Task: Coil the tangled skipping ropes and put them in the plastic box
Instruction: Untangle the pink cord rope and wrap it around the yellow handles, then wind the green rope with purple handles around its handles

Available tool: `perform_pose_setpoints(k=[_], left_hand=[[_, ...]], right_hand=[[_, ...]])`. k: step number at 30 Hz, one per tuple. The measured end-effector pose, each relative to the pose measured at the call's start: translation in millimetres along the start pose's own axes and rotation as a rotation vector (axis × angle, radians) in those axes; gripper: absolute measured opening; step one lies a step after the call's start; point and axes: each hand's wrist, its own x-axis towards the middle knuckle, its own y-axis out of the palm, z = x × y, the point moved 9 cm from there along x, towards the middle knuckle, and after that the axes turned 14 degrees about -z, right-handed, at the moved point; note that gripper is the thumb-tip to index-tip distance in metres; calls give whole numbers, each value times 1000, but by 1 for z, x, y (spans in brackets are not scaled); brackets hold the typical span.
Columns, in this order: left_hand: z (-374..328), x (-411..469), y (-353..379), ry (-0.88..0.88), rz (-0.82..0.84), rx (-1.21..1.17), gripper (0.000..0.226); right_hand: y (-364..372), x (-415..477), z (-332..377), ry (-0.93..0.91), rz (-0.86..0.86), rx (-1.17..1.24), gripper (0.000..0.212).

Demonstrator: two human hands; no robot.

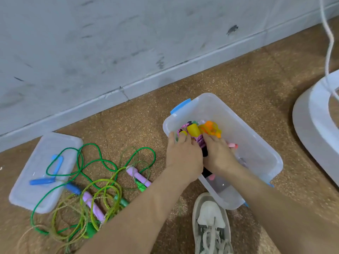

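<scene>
Speckled floor (238, 79): left hand (183, 156) and right hand (218, 156), fingers (183, 139) fairly flat, press coiled ropes (199, 140) into the plastic box (266, 158); the green tangle (91, 195) likely needs unpicking next.

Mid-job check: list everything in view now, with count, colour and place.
box: one, clear with blue latches, floor right of centre
bundle: one, pink-black rope with yellow and orange parts, in the box
lid: one, clear, floor far left
ropes: several tangled, green and yellow-green, with blue, purple and green handles, floor left, partly on the lid
shoe: one, grey-white, beside the box
base: one, white, right edge
left hand: on the bundle
right hand: on the bundle
</scene>
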Motion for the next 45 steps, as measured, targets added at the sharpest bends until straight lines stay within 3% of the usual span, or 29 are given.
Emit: perform_pose_setpoints(k=[3,6,8,11,14,17,19,22,24,26,28,32,35,37,41,45], left_hand=[[-3,3,8,11,79,19,38],[0,0,2,-7,45,-60,36],[8,-7,-5,-12,-63,-203,39],[42,-29,-27,-108,-312,-603,43],[100,-67,-26,-365,-456,-820,34],[146,-110,19,-550,-282,-744,22],[175,-144,57,-605,-131,-529,19],[209,-214,114,-737,217,-287,56],[207,-247,139,-743,383,-406,63],[197,-264,147,-694,508,-516,48],[199,-267,141,-689,521,-637,27],[229,-245,76,-676,435,-928,8],[261,-222,-23,-634,305,-1059,13],[283,-217,-92,-650,150,-1165,15],[313,-235,-226,-682,-252,-1365,12],[316,-275,-331,-681,-696,-1499,14]], right_hand=[[-2,-5,2,-23,2,-20,73],[-16,-7,13,-52,-57,-98,54],[-38,-10,34,-95,-198,-28,46],[-69,-24,79,-182,-370,242,44],[-52,-42,122,-253,-278,428,28],[2,-55,144,-225,-56,453,29],[50,-65,145,-162,158,366,39],[116,-88,136,-14,442,341,52],[143,-101,132,57,533,364,65],[154,-110,138,36,593,342,75],[157,-121,148,64,679,349,79],[114,-142,222,-139,761,338,84],[47,-158,308,-215,816,669,66],[-3,-163,348,-187,785,855,66],[-97,-182,396,-289,595,810,64],[-173,-219,430,-503,456,628,23]])
